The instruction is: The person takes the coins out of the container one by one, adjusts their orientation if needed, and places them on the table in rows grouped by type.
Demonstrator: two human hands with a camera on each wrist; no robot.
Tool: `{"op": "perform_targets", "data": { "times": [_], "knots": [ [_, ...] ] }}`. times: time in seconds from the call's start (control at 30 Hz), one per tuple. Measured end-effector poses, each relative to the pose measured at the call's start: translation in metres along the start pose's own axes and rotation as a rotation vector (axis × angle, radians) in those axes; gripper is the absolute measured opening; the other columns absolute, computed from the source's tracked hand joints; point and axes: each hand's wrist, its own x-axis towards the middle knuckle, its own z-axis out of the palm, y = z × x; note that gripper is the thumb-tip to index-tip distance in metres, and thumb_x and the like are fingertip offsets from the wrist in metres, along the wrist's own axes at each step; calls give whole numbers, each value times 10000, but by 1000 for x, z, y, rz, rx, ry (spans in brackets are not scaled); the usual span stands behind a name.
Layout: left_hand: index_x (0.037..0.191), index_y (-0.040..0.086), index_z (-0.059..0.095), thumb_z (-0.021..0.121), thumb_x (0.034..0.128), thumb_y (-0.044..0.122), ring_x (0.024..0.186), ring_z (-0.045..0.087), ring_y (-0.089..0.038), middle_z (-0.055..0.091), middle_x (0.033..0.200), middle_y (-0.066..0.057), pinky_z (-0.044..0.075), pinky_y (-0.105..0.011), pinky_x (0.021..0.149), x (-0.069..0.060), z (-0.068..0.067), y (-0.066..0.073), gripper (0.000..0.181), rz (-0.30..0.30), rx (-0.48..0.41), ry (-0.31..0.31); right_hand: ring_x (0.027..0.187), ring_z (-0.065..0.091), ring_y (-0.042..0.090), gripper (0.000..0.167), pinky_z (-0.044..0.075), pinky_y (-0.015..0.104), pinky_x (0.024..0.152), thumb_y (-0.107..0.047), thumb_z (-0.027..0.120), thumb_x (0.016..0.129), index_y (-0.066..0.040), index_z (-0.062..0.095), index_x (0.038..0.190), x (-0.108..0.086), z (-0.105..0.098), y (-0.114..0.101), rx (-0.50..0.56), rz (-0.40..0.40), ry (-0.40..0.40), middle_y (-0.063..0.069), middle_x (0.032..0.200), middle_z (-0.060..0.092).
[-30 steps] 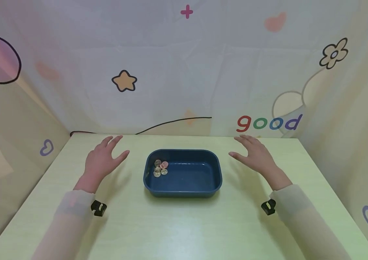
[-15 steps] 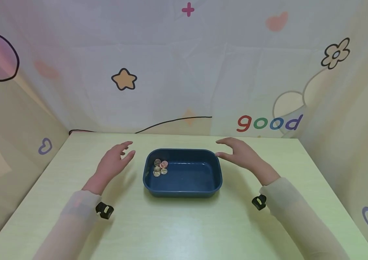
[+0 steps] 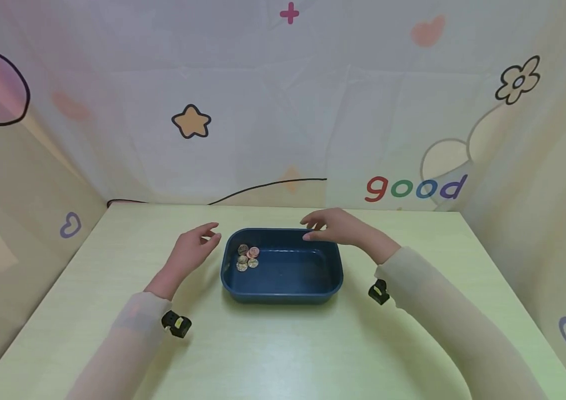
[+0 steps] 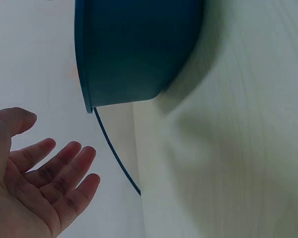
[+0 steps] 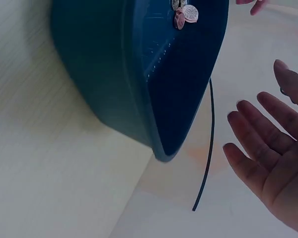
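Coins (image 3: 242,259): in blue tray (image 3: 281,299), left end
Left hand (image 3: 193,249): just beside tray, fingers apart
Right hand (image 3: 340,226): above tray's right end, fingers apart
Care: best clear the tray without jolting coins

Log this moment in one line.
left hand: empty, near blue tray; right hand: empty, near blue tray; coins: inside tray, left side

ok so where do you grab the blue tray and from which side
Probably by the rim at its two short ends, the left hand coming from the left and the right hand from the right. The blue tray stands upright with its long side running left to right, and the coins lie toward its left end, so a two-sided hold should help keep it level.
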Motion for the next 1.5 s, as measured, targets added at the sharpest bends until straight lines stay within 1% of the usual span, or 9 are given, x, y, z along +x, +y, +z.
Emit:
{"op": "perform_targets", "data": {
  "times": [0.3, 0.57, 0.67, 0.8, 0.87, 1.07, 1.27, 1.4, 1.5],
  "knots": [
    [1495, 17, 500, 511, 1062, 272, 1222, 641, -406, 628, 1361, -261, 560, -494, 966, 2, 13, 1, 503, -47, -64, 1, 1165, 679, 326, 427, 531, 461, 1046, -247, 676, 988, -9, 646, 1340, 29, 7, -13, 23, -42, -99, 163, 1205, 727],
    [1460, -4, 536, 521, 1058, 245, 1139, 695, -391, 660, 1302, -270, 575, -444, 905, 0, 25, -3, 474, -99, -135, 36, 1041, 702, 249, 402, 535, 401, 1001, -202, 664, 994, 7, 650, 1337, 58, 21, -22, -19, -109, -168, 148, 1132, 756],
    [1430, -22, 562, 537, 1047, 231, 1101, 701, -394, 676, 1258, -280, 578, -393, 841, -1, 30, -6, 459, -98, -154, 60, 1024, 704, 236, 402, 539, 379, 986, -196, 661, 995, 7, 648, 1343, 66, 26, -24, -35, -117, -195, 148, 1137, 758],
    [1403, -27, 588, 553, 1039, 224, 999, 696, -374, 687, 1208, -279, 528, -277, 713, -2, 36, -9, 443, -108, -173, 86, 1017, 712, 231, 401, 547, 362, 967, -187, 655, 1000, 3, 643, 1353, 73, 30, -28, -35, -116, -226, 149, 1146, 759],
    [1395, -28, 597, 558, 1037, 224, 975, 688, -357, 691, 1187, -273, 499, -250, 693, -2, 38, -9, 439, -118, -174, 96, 1017, 719, 228, 399, 551, 353, 959, -183, 652, 1003, -2, 641, 1358, 76, 32, -30, -30, -108, -238, 147, 1153, 759],
    [1342, -47, 638, 587, 1019, 193, 924, 663, -333, 709, 1077, -255, 476, -260, 715, -2, 46, -7, 405, -122, -174, 138, 1039, 728, 224, 391, 562, 340, 954, -165, 637, 1010, -18, 636, 1373, 84, 40, -32, -30, -74, -271, 138, 1185, 755],
    [1308, -54, 662, 600, 1012, 177, 731, 541, -183, 653, 851, -154, 399, -232, 637, -1, 51, -4, 380, -156, -226, 167, 1029, 731, 230, 394, 564, 341, 943, -167, 622, 1019, -28, 626, 1387, 90, 50, -32, -34, -69, -297, 149, 1183, 754],
    [1301, -55, 667, 597, 1017, 186, 684, 508, -135, 636, 795, -115, 396, -231, 611, -2, 55, -4, 379, -164, -258, 187, 990, 735, 247, 384, 563, 336, 929, -156, 609, 1025, -30, 626, 1388, 94, 56, -37, -46, -54, -306, 158, 1165, 756],
    [1317, -43, 661, 591, 1026, 199, 626, 485, -97, 627, 771, -101, 396, -220, 584, -3, 60, -6, 385, -177, -297, 196, 998, 740, 277, 395, 561, 354, 945, -140, 605, 1025, -33, 612, 1406, 99, 60, -39, -54, -24, -342, 160, 1182, 751]
  ]
}}
